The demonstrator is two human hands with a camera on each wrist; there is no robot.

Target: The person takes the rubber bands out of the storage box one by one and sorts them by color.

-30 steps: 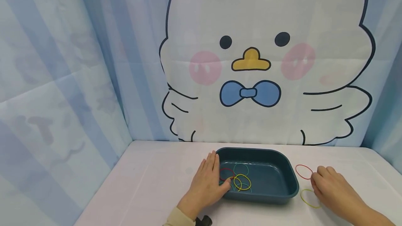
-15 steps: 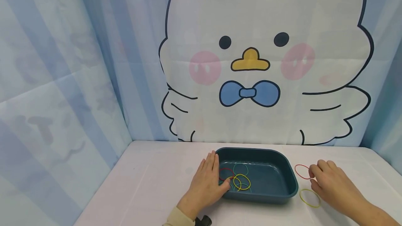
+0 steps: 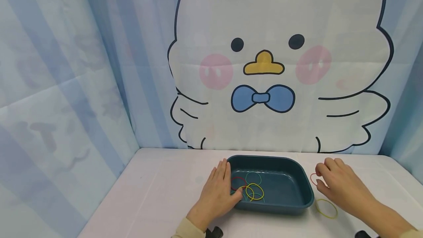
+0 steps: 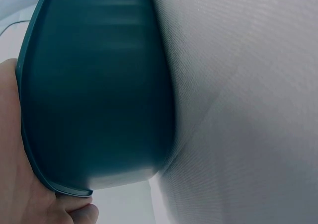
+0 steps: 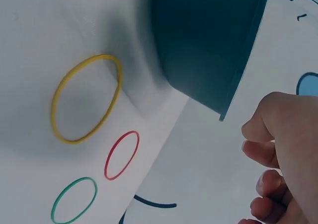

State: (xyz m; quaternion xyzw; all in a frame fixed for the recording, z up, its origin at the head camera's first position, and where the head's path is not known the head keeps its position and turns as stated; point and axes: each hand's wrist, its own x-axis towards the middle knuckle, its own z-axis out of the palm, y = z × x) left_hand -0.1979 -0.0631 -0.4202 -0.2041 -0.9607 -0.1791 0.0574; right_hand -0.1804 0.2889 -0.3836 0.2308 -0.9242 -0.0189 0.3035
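A dark teal tray (image 3: 285, 188) stands on the table, with several rubber bands in its left part, among them a yellow band (image 3: 255, 199), a green band (image 3: 253, 172) and a red band (image 3: 237, 177). My left hand (image 3: 216, 190) holds the tray's near left corner, fingers along the outer left side and thumb over the near rim. Just right of the tray, my right hand (image 3: 342, 184) is raised with loosely bent fingers. Nothing shows between its thumb and index finger. On the table near it lie a yellow band (image 5: 52, 105), a red band (image 5: 108, 160) and a green band (image 5: 85, 178).
The pale pink tabletop (image 3: 158, 179) reaches back to a curtain (image 3: 211, 127) printed with a cartoon bird. Another curtain (image 3: 59, 120) hangs along the left side. Black wrist devices (image 3: 215, 232) show by the forearms.
My right hand has moved left and away from me, over the red band, and its thumb and index finger have spread apart. The yellow band is now uncovered. My left hand stays put.
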